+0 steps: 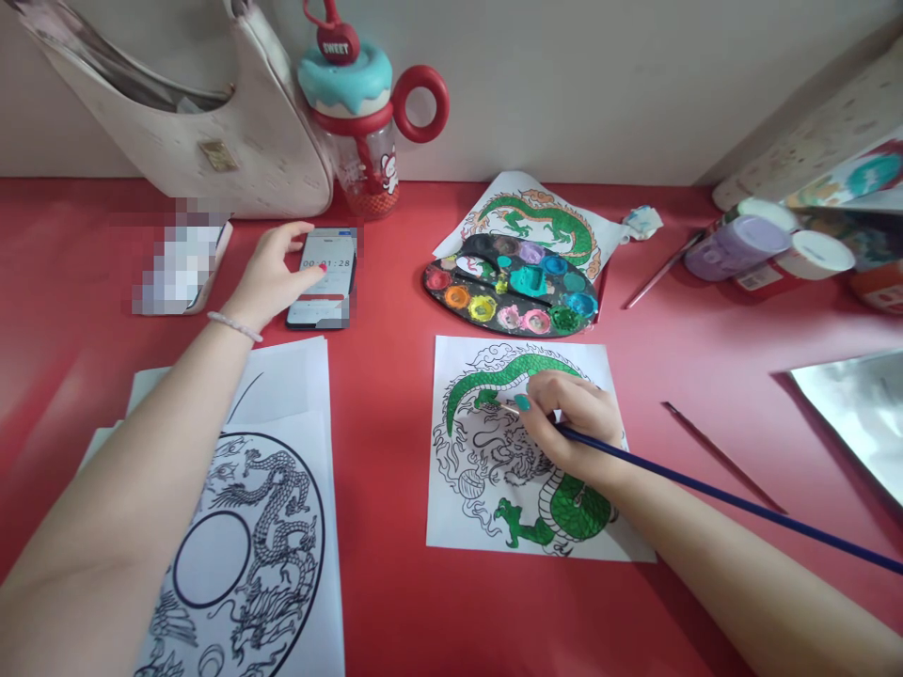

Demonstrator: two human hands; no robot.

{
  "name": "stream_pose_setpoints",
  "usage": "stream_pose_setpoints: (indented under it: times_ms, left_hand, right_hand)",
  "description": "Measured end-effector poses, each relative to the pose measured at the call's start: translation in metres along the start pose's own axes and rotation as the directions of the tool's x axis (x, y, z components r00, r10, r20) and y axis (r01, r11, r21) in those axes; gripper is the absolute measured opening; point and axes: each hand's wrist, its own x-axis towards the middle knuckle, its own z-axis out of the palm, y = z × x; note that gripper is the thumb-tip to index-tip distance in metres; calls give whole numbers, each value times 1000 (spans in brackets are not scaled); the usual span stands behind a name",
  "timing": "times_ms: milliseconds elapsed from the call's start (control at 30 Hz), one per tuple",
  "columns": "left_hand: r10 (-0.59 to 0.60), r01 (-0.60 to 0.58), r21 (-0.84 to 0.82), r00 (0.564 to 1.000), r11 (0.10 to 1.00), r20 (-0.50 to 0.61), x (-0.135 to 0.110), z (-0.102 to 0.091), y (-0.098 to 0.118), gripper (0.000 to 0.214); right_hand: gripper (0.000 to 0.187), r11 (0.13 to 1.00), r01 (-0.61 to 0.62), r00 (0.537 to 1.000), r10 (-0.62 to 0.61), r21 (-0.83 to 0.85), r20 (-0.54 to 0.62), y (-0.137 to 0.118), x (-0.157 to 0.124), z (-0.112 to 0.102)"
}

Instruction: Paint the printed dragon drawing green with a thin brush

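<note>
My left hand [280, 263] reaches to a phone [324, 287] lying face up with a timer on its screen; thumb and fingers are spread about its edges. In my right hand [571, 414] is a long blue paintbrush [705, 486], pinched near its front end. Its tip is at a claw of the dragon drawing [451, 512], on a white sheet under that hand. Green paint covers much of the dragon's body; the head is uncoloured. Just above the sheet sits a black paint palette [512, 318] with several wells of colour, partly over a second painted dragon picture [550, 212].
Printed line drawings [282, 564] lie beneath my left forearm. A white handbag [212, 160] and a lidded cup [363, 141] stand at the back. On the right are a thin brush [726, 458], paint jars [737, 246] and a silvery packet [861, 414].
</note>
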Motion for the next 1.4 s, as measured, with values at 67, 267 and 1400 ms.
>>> stream_pose_setpoints:
  times_ms: [67,267,1400]
  left_hand:
    - [-23,24,18,999,1000,-41,2,1,-2,56]
    - [-45,41,-34,991,999,-124,10,2,-12,45]
    - [-57,46,-100,993,994,-103,5,3,-3,45]
  right_hand:
    - [32,1000,-1,1000,1,0,-3,-1,0,0]
    - [32,1000,4,1000,-4,5,-7,0,0,0]
    - [31,1000,10,1000,-10,-23,-6,1,0,0]
